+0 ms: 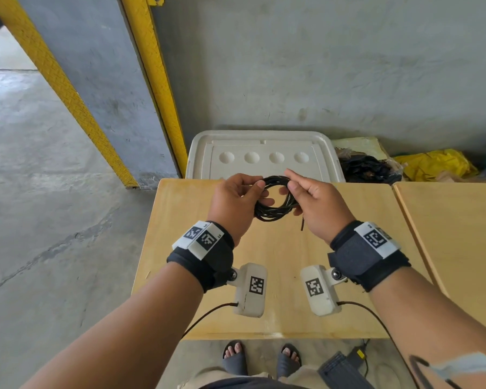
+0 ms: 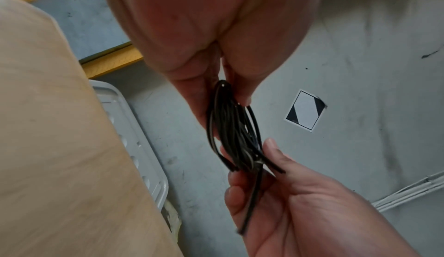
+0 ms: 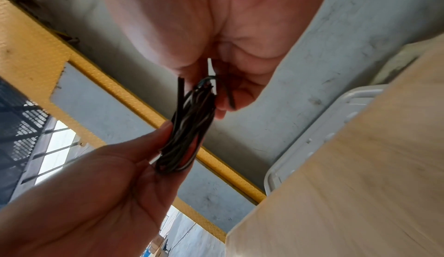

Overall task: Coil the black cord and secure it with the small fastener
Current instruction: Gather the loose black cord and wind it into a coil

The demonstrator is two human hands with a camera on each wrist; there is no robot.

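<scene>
The black cord (image 1: 275, 204) is wound into a small ring of several loops, held up over the wooden table (image 1: 264, 310). My left hand (image 1: 263, 192) pinches the ring's left side between thumb and fingers. My right hand (image 1: 290, 181) pinches its right side. A short loose end (image 1: 302, 224) hangs below the right hand. In the left wrist view the coil (image 2: 230, 128) is seen edge-on, and a thin black strand (image 2: 252, 200) runs across the right palm. The right wrist view shows a thin black strip (image 3: 230, 94) under the right fingers. I cannot tell whether it is the fastener.
A white plastic lid (image 1: 264, 141) with round dimples lies behind the table's far edge. A second wooden table (image 1: 460, 234) adjoins on the right. Yellow and dark bags (image 1: 432, 164) lie by the wall. A power adapter (image 1: 357, 357) sits on the floor near my feet.
</scene>
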